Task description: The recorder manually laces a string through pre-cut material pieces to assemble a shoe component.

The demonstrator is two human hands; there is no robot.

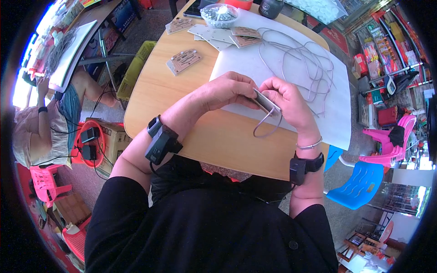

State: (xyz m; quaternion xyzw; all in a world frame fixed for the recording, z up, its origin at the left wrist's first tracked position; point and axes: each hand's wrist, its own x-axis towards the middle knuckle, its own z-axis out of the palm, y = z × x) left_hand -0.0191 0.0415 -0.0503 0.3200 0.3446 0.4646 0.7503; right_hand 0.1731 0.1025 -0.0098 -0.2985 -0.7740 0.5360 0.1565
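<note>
Over the near part of the wooden table [168, 123], my left hand [227, 92] and my right hand [287, 101] meet on a small flat board [266, 103]. Both hands are closed, pinching its upper edge from either side, and the fingertips are partly hidden. A thin grey cord [261, 128] runs from the board's lower right corner and bends in a loop below it. More of this kind of cord [283, 63] lies in loose coils beyond my right hand, on a white sheet [334, 125].
One printed board [184, 61] lies alone to the left; several others [218, 36] overlap farther back. Behind them stand a clear bowl [220, 19] of small pieces and a dark jar [270, 8]. A blue chair [359, 185] is at right; another person [50, 123] sits at left.
</note>
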